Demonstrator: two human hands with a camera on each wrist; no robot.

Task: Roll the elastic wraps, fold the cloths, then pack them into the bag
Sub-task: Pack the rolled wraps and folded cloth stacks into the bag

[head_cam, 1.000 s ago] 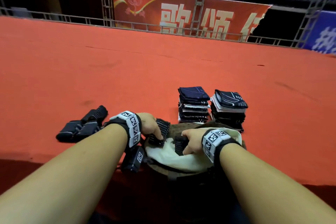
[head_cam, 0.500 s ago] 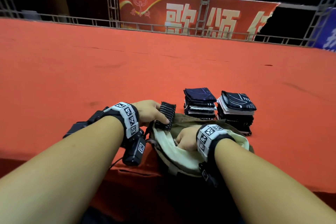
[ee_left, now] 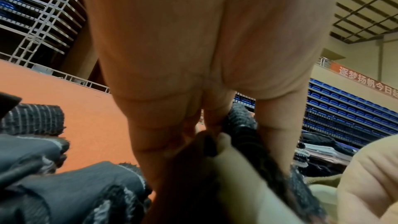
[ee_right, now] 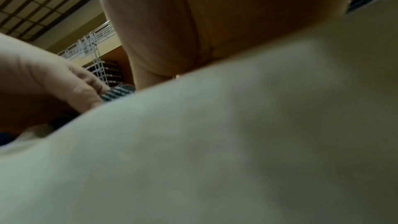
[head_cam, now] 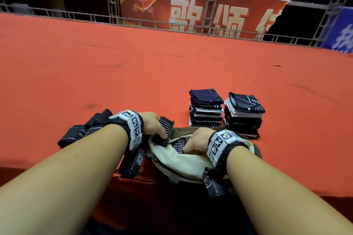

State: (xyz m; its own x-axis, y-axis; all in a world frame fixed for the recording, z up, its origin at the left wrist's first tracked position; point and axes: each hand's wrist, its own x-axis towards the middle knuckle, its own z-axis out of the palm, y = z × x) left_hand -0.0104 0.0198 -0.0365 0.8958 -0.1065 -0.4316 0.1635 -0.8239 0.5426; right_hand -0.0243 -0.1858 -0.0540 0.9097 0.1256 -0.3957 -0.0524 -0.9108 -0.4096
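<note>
You are packing now: your left hand (head_cam: 152,126) grips a rolled wrap (head_cam: 166,129) at the mouth of the bag (head_cam: 183,162), which sits at the near edge of the red surface (head_cam: 172,74), and your right hand (head_cam: 196,139) is down inside the bag by another roll (head_cam: 178,145), though I cannot tell if it holds anything. Next, I think you should push the wrap down in beside that roll, moving your right hand aside because it fills the opening. More rolled wraps (head_cam: 84,131) wait just left of your wrist, and two stacks of folded cloths (head_cam: 225,112) stand just behind the bag, still to go in.
</note>
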